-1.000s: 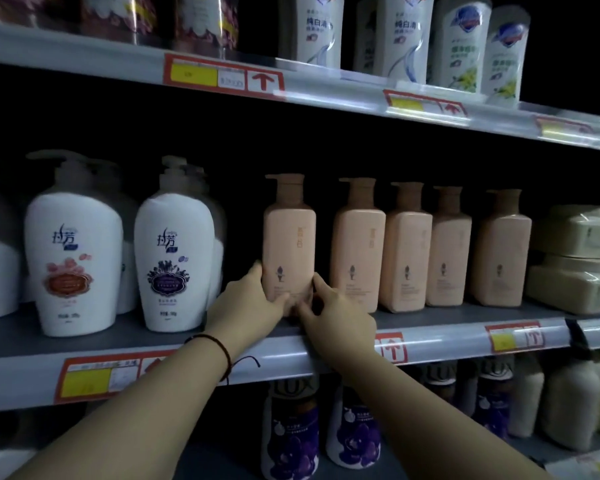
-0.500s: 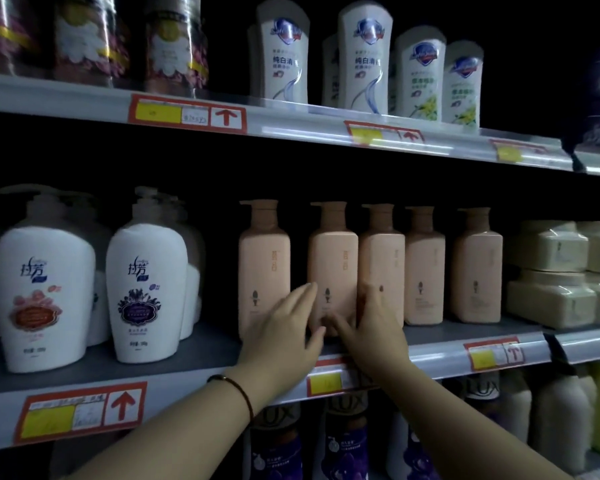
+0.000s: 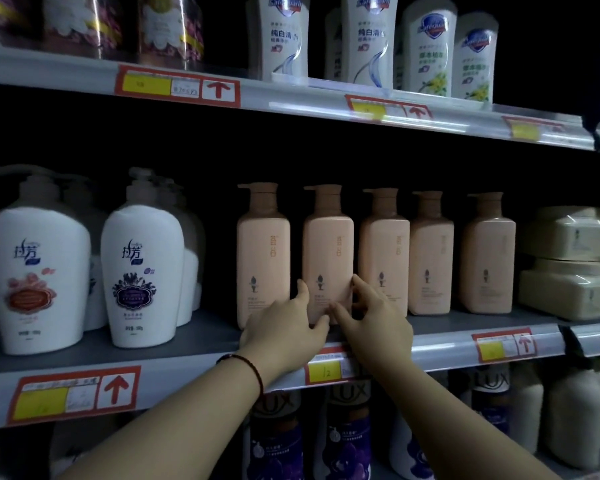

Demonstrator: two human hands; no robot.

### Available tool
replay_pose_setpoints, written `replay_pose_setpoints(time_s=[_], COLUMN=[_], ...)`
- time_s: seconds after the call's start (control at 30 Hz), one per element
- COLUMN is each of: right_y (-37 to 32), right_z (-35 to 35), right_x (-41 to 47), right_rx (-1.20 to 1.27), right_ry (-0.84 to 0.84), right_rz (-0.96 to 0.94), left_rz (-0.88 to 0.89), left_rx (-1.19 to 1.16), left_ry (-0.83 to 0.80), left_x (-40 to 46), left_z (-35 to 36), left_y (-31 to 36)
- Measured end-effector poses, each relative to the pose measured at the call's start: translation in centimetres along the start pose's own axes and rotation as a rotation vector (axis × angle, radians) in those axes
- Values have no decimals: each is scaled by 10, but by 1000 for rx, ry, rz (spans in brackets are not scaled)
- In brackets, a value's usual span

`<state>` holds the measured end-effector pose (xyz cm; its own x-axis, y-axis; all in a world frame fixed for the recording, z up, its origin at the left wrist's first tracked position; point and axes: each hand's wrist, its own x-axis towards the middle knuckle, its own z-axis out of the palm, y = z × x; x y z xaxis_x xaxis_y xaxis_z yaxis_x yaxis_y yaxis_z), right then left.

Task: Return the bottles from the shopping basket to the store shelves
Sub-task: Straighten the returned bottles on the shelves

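Observation:
Several peach pump bottles stand in a row on the middle shelf [image 3: 201, 344]. Both my hands are on the second peach bottle [image 3: 328, 244] from the left, low on its body. My left hand [image 3: 288, 327] presses its lower left edge with fingers and thumb. On the bottle's lower right edge, my right hand [image 3: 371, 320] pinches with thumb and forefinger. The bottle stands upright on the shelf, close between the first peach bottle [image 3: 263, 247] and the third peach bottle [image 3: 384, 251]. The shopping basket is out of view.
Two white pump bottles [image 3: 142, 268] stand to the left on the same shelf, cream boxes [image 3: 565, 261] at the right. The upper shelf holds white bottles [image 3: 284, 36]; dark purple bottles [image 3: 274, 441] fill the shelf below. Price tags [image 3: 73, 393] line the shelf edges.
Both hands left the leftmost peach bottle and shifted right to the second one, closing on its lower edges. The view has also shifted a little.

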<state>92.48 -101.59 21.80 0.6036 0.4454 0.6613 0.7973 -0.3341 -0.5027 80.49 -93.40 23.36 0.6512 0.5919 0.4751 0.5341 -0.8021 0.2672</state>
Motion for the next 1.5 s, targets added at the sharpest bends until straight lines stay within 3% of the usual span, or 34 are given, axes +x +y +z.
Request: replay_pose_setpoints(time_s=[0.57,0.67,0.8,0.93,1.1,1.5], right_y=[2,2,12,28,30,31], right_z=[-1,1,-10,-21,-18,-18], right_x=[0,0,20,33,35,31], right_rx=[9,99,123,7,-59,-64], right_ry=[-2,73,311,177,10,45], right_rz=[-11,-13,-16,135,193,199], left_rz=[24,24,108,127,112,71], left_rx=[56,47,24,10,37,91], left_ry=[-7,69,115,94,86,76], left_x=[-2,-8,-14,-10,-9,-11], left_z=[0,0,-1,0,2,2], left_y=[1,4,7,5,5,9])
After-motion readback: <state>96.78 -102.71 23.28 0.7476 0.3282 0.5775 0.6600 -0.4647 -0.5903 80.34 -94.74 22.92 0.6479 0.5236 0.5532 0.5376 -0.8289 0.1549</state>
